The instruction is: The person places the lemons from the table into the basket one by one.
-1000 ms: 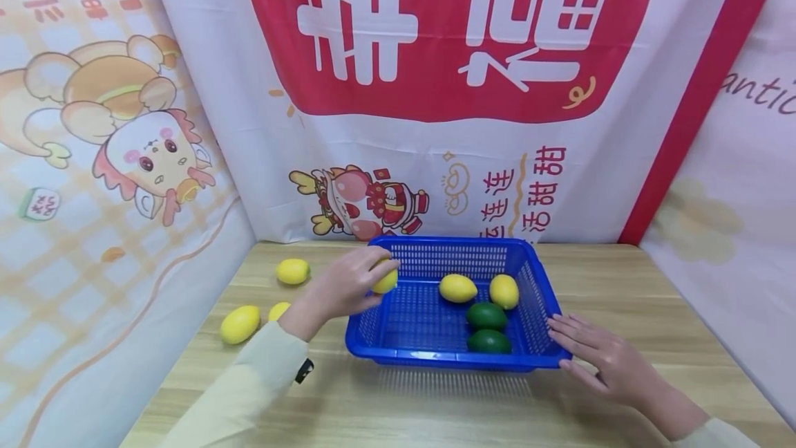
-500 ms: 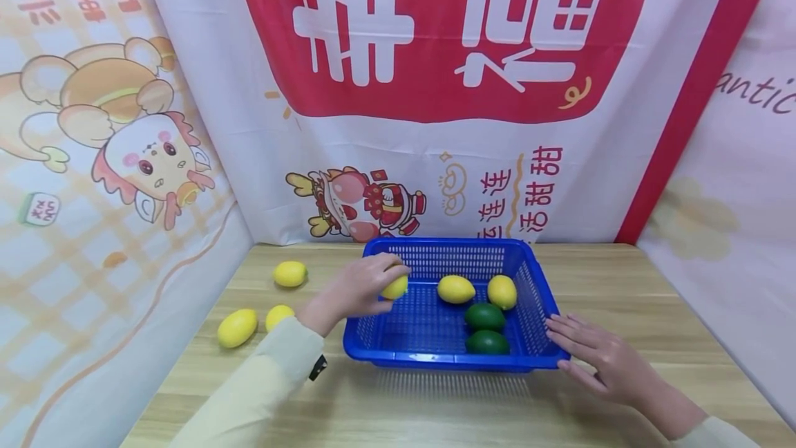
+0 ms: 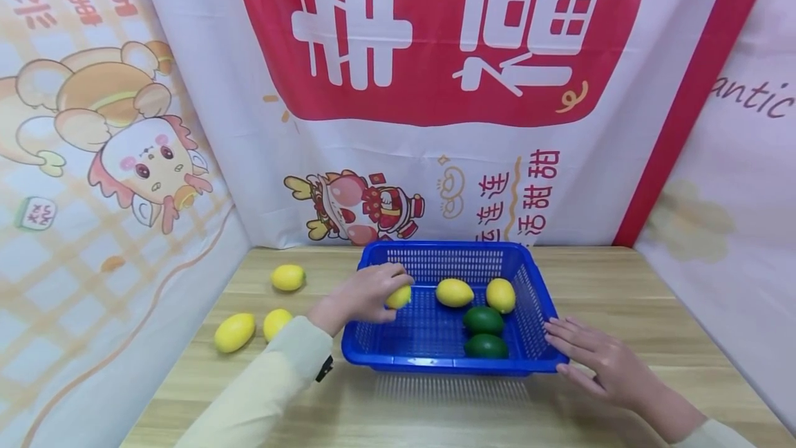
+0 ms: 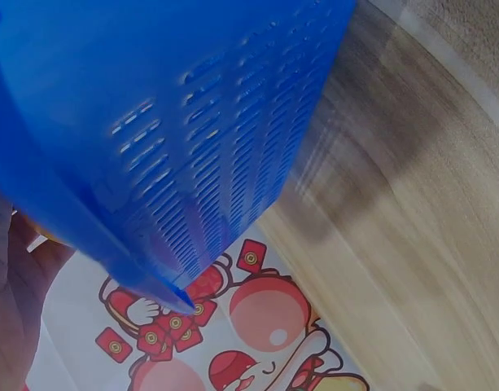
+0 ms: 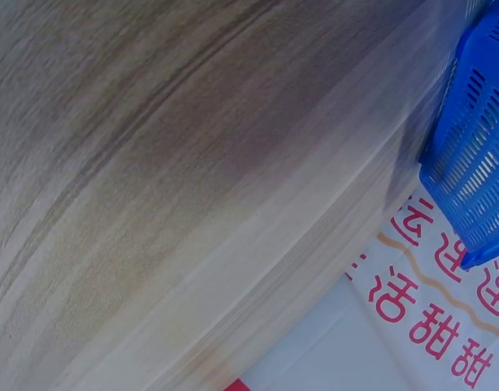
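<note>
We count one blue, rectangular, perforated plastic basket [image 3: 423, 363] on a light wood-grain table [image 3: 622, 282], two dark-green oval fruits [image 3: 484, 321] inside the basket, and six lemons in total: one held yellow oval lemon [image 3: 400, 297], two yellow basket lemons [image 3: 455, 292] and three yellow table lemons [image 3: 235, 332]. We see the left hand [image 3: 369, 292] clamped on the held lemon, fingers and thumb curled round it, within the rim at the basket's left end; we cannot tell whether this lemon touches the basket floor. Its exposed end points right, into the basket; its long axis appears to run left to right, though the hand covers the other end. The right hand [image 3: 600, 358] grips nothing: its extended fingers touch the basket's near right corner. We note one basket lemon lying lengthwise left to right; the other, nearer the right wall, runs far to near. Both green fruits lie lengthwise left to right, one in front of the other. All three table lemons lie left of the basket.
</note>
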{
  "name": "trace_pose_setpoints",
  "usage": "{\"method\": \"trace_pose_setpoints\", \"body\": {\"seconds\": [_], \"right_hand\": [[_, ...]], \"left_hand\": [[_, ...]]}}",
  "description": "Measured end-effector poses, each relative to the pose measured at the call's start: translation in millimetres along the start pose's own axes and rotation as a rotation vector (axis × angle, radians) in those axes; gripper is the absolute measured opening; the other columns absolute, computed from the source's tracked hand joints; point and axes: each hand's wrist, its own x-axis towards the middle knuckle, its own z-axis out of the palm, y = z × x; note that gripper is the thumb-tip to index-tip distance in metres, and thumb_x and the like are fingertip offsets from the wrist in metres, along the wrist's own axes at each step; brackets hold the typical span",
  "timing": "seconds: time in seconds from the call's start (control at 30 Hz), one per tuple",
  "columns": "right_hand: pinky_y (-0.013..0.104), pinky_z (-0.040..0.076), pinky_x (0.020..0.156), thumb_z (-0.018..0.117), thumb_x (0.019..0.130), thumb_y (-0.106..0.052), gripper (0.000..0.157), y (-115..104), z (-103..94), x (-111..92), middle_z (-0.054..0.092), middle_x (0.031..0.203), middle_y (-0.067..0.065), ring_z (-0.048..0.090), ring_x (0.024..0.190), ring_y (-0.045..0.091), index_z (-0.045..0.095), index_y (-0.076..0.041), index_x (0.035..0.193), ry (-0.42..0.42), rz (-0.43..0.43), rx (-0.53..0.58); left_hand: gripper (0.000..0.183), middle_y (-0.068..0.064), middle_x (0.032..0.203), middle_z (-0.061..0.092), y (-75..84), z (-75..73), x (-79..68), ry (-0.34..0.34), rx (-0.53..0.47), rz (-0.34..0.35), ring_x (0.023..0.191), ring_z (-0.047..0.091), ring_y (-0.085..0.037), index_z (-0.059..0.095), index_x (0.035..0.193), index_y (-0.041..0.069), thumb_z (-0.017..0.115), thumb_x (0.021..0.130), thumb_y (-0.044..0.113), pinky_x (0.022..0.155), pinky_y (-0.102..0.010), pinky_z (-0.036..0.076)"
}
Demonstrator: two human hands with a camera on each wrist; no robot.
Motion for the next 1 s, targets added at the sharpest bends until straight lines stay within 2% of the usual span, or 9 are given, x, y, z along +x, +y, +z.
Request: {"method": "trace_pose_setpoints", "body": {"seconds": [0.3, 0.63, 0.83, 1.0], "right_hand": [[0.018, 0.027, 0.11, 0.053, 0.098, -0.045, 0.048, -2.3, -1.6, -1.3, 0.063, 0.128, 0.008, 0.056, 0.122, 0.022, 0.069, -0.006, 0.122, -0.032, 0.026, 0.006], [0.019, 0.027, 0.11, 0.049, 0.1, -0.046, 0.05, -0.3, 1.7, 0.3, 0.063, 0.127, 0.008, 0.058, 0.119, 0.026, 0.069, -0.006, 0.122, -0.011, 0.008, 0.008], [0.02, 0.027, 0.11, 0.049, 0.1, -0.046, 0.05, 0.1, 2.0, 0.1, 0.063, 0.127, 0.009, 0.058, 0.119, 0.026, 0.069, -0.005, 0.121, -0.01, 0.008, 0.01], [0.018, 0.027, 0.109, 0.051, 0.099, -0.046, 0.05, 0.0, -0.3, -1.6, 0.064, 0.127, 0.008, 0.058, 0.119, 0.024, 0.069, -0.005, 0.121, -0.011, 0.02, 0.005]], "left_hand": [[0.053, 0.0, 0.116, 0.057, -0.4, 9.1, 1.4, -0.068, -0.025, -0.044, 0.1, 0.053, -0.014, 0.059, 0.128, 0.015, 0.075, 0.082, 0.034, 0.091, -0.028, 0.049], [0.053, 0.001, 0.118, 0.056, 0.3, 12.0, -0.1, -0.102, -0.05, -0.081, 0.103, 0.053, -0.015, 0.058, 0.13, 0.017, 0.074, 0.082, 0.033, 0.094, -0.031, 0.048], [0.055, -0.002, 0.125, 0.057, -0.2, 11.4, -1.2, -0.077, -0.065, -0.078, 0.115, 0.054, -0.019, 0.058, 0.131, 0.014, 0.076, 0.082, 0.033, 0.101, -0.037, 0.045], [0.055, -0.002, 0.126, 0.057, -0.8, 10.4, -2.6, -0.071, -0.04, -0.064, 0.116, 0.054, -0.018, 0.058, 0.131, 0.014, 0.075, 0.083, 0.035, 0.101, -0.034, 0.045]]}}
